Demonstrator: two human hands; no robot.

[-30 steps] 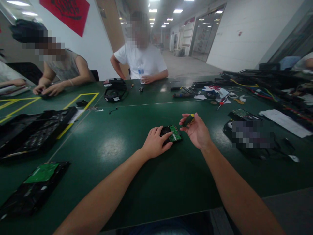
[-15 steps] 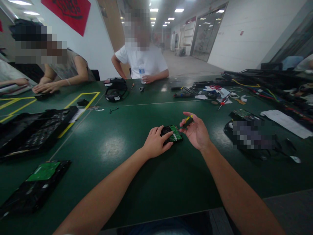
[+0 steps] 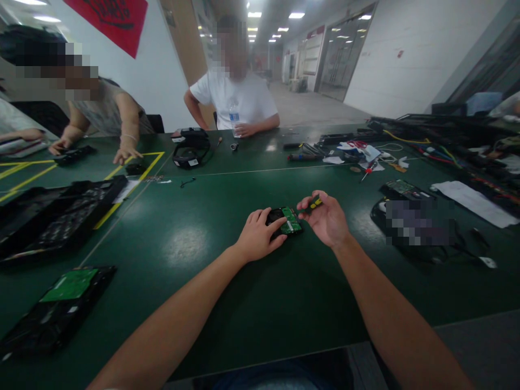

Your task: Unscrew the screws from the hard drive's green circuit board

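Note:
In the head view a small black device with a green circuit board (image 3: 291, 222) lies on the green table. My left hand (image 3: 260, 234) steadies it, fingers over its black left part and thumb at its near edge. In my right hand (image 3: 325, 219) is a screwdriver (image 3: 314, 203) with a black-and-yellow handle, pinched between thumb and fingers at the device's right end. My hand hides the screwdriver's tip, so I cannot tell whether it touches the board.
A larger black unit with a green board (image 3: 71, 285) sits at the near left, below a long black housing (image 3: 60, 214). Cables and tools (image 3: 357, 154) lie at the back right, beside a partly blurred black item (image 3: 377, 219). Two people sit opposite; one holds a water bottle (image 3: 234, 116).
The screwdriver handle has tilted flatter as my right fingers curled round it. My left hand stays on the device. The co-worker at left has reached a hand toward a small black part.

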